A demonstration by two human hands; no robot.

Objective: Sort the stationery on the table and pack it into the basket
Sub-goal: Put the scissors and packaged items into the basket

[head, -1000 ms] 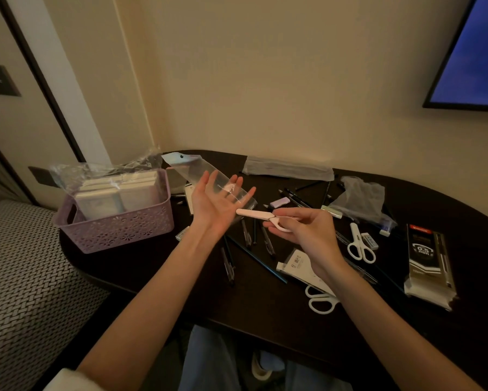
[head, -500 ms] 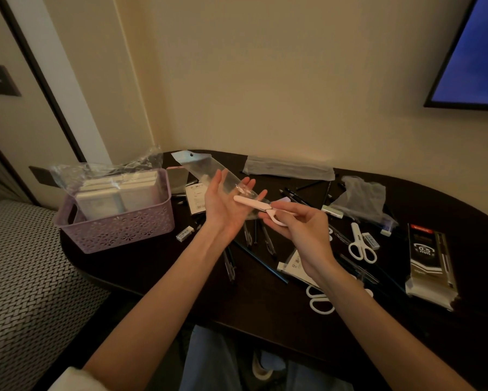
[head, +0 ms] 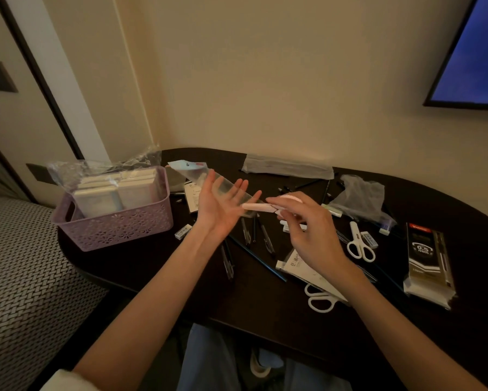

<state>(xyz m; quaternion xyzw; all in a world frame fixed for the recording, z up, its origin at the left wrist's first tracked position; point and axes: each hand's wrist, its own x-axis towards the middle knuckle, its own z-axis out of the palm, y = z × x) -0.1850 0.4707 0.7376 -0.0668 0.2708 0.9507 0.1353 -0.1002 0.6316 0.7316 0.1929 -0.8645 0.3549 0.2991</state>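
Near edge of the dark worktop (head: pixel 152 266): white-handled scissors (head: pixel 320 301) lie flat, partly under a printed white packet (head: pixel 307 270). To the right, a boxed pack marked 0.5 mm (head: pixel 427 262) rests in a clear wrapper.

Mid-field: right hand (head: pixel 307 230) raised over the worktop, fingers curled, pinching the handle end of pale pink scissors (head: pixel 261 207); blades closed, slim, pointing left. Left hand (head: pixel 223 204) palm up, fingers spread and relaxed, a long clear plastic sleeve (head: pixel 209 182) lying across them; whether the thumb pins it, cannot tell. The pink blade tip sits at the sleeve's near mouth, by the left fingertips. The sleeve is transparent with a pale blue header at its far end.

Beneath the hands: several dark pens (head: pixel 247 235), scattered and crossing. A small white eraser (head: pixel 183 231) lies just beside the basket. A second pair of white scissors (head: pixel 360 245) lies to the right, with another eraser (head: pixel 369 239) near it.

Left: lilac perforated basket (head: pixel 116 230) on the worktop, holding white boxes (head: pixel 116 193) in crinkled clear wrap.

Far: a crumpled clear bag (head: pixel 361 197) and a flat grey pouch (head: pixel 288 166) near the wall.
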